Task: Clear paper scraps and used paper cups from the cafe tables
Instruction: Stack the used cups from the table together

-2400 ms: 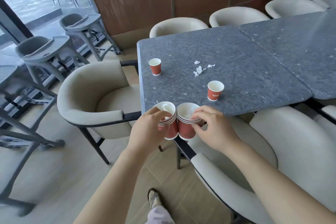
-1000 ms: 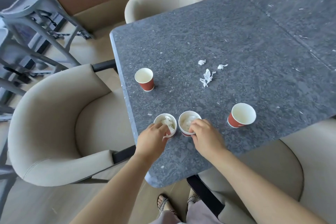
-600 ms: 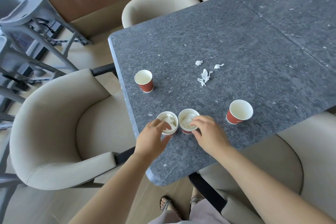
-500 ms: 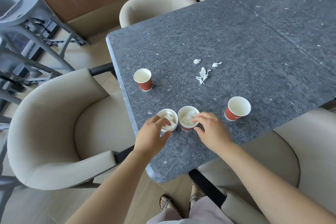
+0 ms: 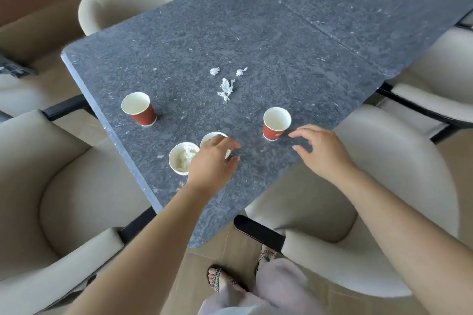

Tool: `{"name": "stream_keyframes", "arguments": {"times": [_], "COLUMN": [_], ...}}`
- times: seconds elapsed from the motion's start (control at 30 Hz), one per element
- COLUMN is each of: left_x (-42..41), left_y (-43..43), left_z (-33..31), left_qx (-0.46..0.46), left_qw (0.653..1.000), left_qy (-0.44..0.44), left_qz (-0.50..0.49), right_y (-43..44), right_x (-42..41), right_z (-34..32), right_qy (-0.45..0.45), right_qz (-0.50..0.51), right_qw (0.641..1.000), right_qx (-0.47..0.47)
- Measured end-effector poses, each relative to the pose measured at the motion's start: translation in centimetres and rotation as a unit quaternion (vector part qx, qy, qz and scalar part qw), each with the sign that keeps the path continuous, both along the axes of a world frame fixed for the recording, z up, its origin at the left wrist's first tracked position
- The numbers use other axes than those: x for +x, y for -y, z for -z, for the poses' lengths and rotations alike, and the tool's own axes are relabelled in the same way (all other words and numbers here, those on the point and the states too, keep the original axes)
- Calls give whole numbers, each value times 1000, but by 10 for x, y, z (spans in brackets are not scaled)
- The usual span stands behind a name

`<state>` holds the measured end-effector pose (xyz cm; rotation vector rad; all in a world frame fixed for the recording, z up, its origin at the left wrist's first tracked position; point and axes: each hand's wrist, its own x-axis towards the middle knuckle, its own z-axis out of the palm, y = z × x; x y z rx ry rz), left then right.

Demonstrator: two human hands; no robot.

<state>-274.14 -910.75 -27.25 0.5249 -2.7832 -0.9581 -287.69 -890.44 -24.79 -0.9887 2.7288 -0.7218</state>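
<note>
A beige armchair (image 5: 64, 212) stands at the left of the dark speckled stone table (image 5: 256, 33). Near the table's left edge an empty red paper cup (image 5: 139, 109) stands upright. Toward the near edge, a cup stuffed with crumpled paper (image 5: 182, 158) sits just beside a second cup (image 5: 213, 138), which is partly hidden by the left hand (image 5: 213, 163). That hand hovers over the second cup with fingers loosely curled, holding nothing; whether it touches the rim cannot be told. Further back at mid-table lie three paper scraps (image 5: 225, 89), well apart from all cups. To the right, another empty red cup (image 5: 275, 123) stands upright. The right hand (image 5: 321, 152) is just beside it, fingers spread and empty, the fingertips close to the cup's base but not gripping it. A second armchair (image 5: 384, 186) is tucked under the right side.
</note>
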Motion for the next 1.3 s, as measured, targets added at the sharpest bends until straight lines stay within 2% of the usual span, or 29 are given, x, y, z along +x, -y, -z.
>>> {"name": "stream_keyframes", "arguments": {"times": [0.27, 0.6, 0.77, 1.1, 1.23, 1.3], "left_x": [-30, -35, -28, -7, 3, 6], "left_y": [-9, 23, 48, 145, 178, 183], "left_z": [4, 3, 5, 0, 0, 2], "left_qx": [-23, -51, -38, -40, -33, -42], "left_qw": [999, 992, 989, 993, 994, 994], "left_qy": [24, 74, 79, 65, 83, 98], "left_qz": [22, -91, -120, -88, -65, -35], "right_y": [6, 55, 91, 183, 222, 232], "right_x": [-24, -69, -65, -28, -21, -15], "right_z": [20, 54, 51, 43, 46, 51], "right_qy": [12, 12, 30, 46, 55, 69], "right_qz": [-13, -71, -76, -53, -54, -64], "right_qw": [1000, 989, 993, 998, 997, 995], "right_qx": [11, 127, 89, 6, -3, 22]}}
